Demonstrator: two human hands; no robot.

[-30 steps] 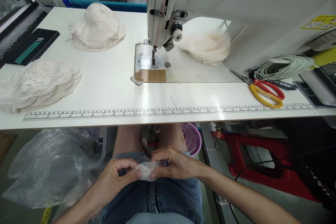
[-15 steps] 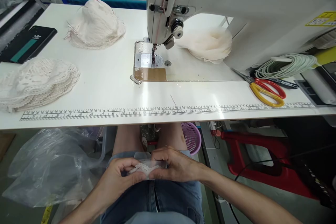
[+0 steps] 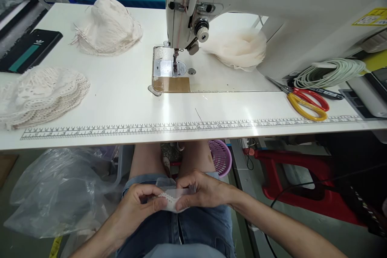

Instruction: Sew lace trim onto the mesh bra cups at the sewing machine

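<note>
Over my lap, both hands pinch a small white lace-edged fabric piece (image 3: 171,200), partly sheer. My left hand (image 3: 144,201) grips its left end between thumb and fingers. On the other end, my right hand (image 3: 198,191) is closed with the thumb in front. The fingers cover parts of the piece. Above the hands, on the white table, stands a sewing machine (image 3: 184,8) with its presser foot (image 3: 175,62) over the needle plate. Lace-edged fabric pieces (image 3: 45,94) are stacked at left, and a pile of cream fabric (image 3: 109,28) lies behind them.
Sheer cream fabric (image 3: 238,48) lies under the machine arm. Scissors (image 3: 306,105) and a coil of pale cord (image 3: 329,73) rest at right. A ruler strip (image 3: 145,130) runs along the table's front edge. Below are a plastic bag (image 3: 66,193), a purple basket (image 3: 220,157) and a red stool-like object (image 3: 302,193).
My fingers have shifted slightly on the lace-edged piece, and its lace edge now tilts down to the right. The view has moved a little; the table things stay in place.
</note>
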